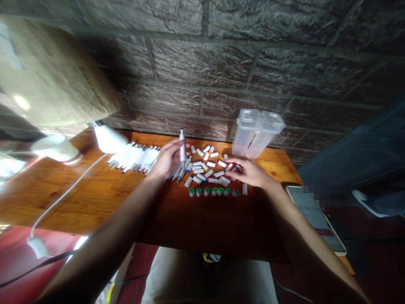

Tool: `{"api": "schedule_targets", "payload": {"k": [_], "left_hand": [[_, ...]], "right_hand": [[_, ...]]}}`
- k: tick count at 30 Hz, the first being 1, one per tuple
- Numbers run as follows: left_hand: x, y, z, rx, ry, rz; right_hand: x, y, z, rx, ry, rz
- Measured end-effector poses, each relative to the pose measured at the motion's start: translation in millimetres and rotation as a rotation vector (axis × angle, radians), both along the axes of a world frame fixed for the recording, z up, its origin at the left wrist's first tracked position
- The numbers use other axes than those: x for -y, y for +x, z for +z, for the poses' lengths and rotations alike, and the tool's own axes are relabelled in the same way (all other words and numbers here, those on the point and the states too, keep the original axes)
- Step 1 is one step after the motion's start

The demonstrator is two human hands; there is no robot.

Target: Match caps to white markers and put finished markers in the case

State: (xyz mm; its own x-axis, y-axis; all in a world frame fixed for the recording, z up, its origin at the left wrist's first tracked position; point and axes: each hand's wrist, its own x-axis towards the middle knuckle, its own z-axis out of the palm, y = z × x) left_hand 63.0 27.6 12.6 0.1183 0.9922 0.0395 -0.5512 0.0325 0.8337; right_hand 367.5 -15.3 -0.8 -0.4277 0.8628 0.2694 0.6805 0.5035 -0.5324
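My left hand (169,158) is closed around a white marker (182,147), held upright with its dark tip bare at the top. Beneath that hand lie several grey-white markers (181,174) on the wooden table. Over the right side of a spread of loose white marker caps (211,164) with coloured ends is my right hand (248,171). Its thumb and index finger are apart, with a cap (230,166) between them; whether they touch it is hard to tell. Nearer me, several caps with green ends (206,192) stand in a row.
Many markers (134,157) lie side by side on the left, by a white lamp base (109,137). A clear plastic case (257,133) stands at the back against the brick wall (177,63). A phone (316,219) lies at the right edge; a white cable (68,192) crosses the left side.
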Motion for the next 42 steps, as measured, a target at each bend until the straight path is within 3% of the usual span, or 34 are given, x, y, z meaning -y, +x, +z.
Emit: {"api": "schedule_targets", "payload": {"k": [7,12,17,23,38,42], "left_hand": [[0,1,0.0,0.002,-0.012,0.006],[0,1,-0.2,0.015,-0.006,0.003],[0,1,-1.0,0.023,0.0,-0.01],[-1,2,-1.9,0.02,0.001,-0.013],[-1,1,-2.8,0.011,-0.002,-0.01],[-1,1,-2.1,0.01,0.002,-0.01]], "right_hand": [[-4,2,-4.6,-0.024,-0.015,-0.002],[0,-11,0.2,-0.046,0.184,-0.025],[3,-32,1.2,-0.055,0.247,0.115],[-6,-26,-13.0,-0.012,0.235,0.164],[-17,-18,-19.6,-0.064,0.284,0.051],[-10,-18,-8.6,-0.073,0.268,-0.071]]}}
